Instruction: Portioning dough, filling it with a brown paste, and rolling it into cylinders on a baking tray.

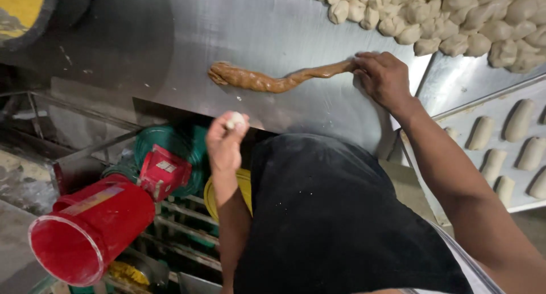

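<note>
Two hands are working at once here: our left hand [226, 141] is lifting off the steel table [273, 27], fingers pinching a small white dough piece [235, 120], while our right hand [382, 77] is pressing down, fingers gripping the end of the long brown filling rope [267, 79] lying across the table. Beyond it, a heap of dough lumps [449, 18] is sitting, and shaped rolls are lining the tray [500, 109].
</note>
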